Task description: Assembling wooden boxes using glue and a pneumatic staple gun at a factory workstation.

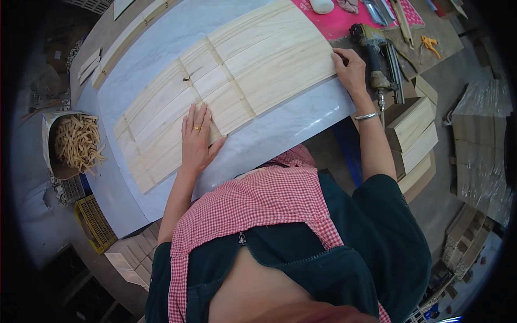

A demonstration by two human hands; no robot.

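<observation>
A long panel of pale wooden boards (280,59) lies on the bluish-white tabletop (301,121), crossed by several narrow wood strips or grooves. A small dark mark shows near one of these cross lines. My left hand (197,137), with a ring on one finger, rests flat on the panel near its front edge, fingers stretched out and thumb apart. At the panel's right end, my right hand (351,70) has its fingers curled on the edge, partly hiding its grip. A nail gun (373,51) lies just right of that hand, attached to a hose fitting.
A box of wood sticks (79,141) sits at the table's left side. Long wood strips (126,43) lie at the far left. An orange clamp (429,47) and a pink cloth (338,27) are at the far right. Wooden boxes (413,129) stand below, and wrapped stacks (479,145) farther right.
</observation>
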